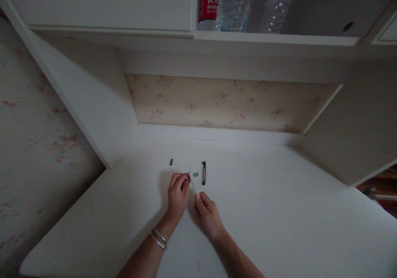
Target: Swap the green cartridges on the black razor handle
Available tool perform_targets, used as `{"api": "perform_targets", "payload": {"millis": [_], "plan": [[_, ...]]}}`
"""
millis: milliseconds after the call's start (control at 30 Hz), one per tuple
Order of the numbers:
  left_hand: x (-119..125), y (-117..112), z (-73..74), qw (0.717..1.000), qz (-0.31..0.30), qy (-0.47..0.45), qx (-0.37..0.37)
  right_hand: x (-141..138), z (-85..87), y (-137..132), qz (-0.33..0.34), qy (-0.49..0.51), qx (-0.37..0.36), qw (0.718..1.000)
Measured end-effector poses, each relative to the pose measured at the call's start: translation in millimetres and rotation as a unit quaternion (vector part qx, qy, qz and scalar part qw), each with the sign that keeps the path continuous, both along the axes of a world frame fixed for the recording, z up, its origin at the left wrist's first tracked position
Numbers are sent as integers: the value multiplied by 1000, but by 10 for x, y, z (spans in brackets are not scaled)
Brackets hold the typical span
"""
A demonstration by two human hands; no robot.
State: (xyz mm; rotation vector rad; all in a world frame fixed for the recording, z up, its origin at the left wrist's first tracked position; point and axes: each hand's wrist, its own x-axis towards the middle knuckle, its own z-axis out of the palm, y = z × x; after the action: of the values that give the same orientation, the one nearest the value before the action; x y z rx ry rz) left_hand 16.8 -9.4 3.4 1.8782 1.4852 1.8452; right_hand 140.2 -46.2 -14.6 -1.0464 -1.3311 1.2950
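Note:
Both my hands work close together over a white desk. My right hand pinches the near end of a short white tube, which points away from me. My left hand, with thin silver bangles on its wrist, has its fingers closed at the tube's far end on a tiny part I cannot make out. On the desk just beyond lie a small green piece, a slim black pen part and, further left, another small dark green piece.
A white shelf unit surrounds the desk, with floral wallpaper at the back. Plastic water bottles stand on the shelf overhead. A slanted white side panel rises on the left and a cabinet side on the right.

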Motion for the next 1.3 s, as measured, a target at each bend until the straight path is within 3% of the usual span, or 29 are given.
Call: {"api": "perform_targets", "payload": {"millis": [167, 267, 400, 533, 667, 767, 1033, 1167, 1300], "plan": [[-3, 27, -10, 1000, -9, -4, -5, 2, -12, 8, -17, 4, -5, 1000], [-5, 44, 3, 1000, 0, -10, -1, 2, -33, 21, 13, 3, 3, 1000], [-10, 50, 8, 1000, -8, -20, -8, 6, -59, 35, -12, 15, -4, 1000], [-11, 49, -11, 1000, -7, -27, -10, 18, -55, 31, 22, 3, -2, 1000], [-2, 52, 0, 999, -16, -39, -15, 29, -61, 43, -11, 35, -13, 999], [5, 51, 24, 999, -20, -43, -16, 31, -74, 55, 21, 48, -23, 998], [12, 40, 34, 999, -27, -40, -18, 20, -71, 44, 19, 51, -29, 998], [12, 42, 24, 999, -31, -39, -20, 9, -97, 65, -17, 81, -47, 995], [6, 52, 13, 999, -35, -28, -4, 8, -89, 70, 12, 65, -42, 997]]}}
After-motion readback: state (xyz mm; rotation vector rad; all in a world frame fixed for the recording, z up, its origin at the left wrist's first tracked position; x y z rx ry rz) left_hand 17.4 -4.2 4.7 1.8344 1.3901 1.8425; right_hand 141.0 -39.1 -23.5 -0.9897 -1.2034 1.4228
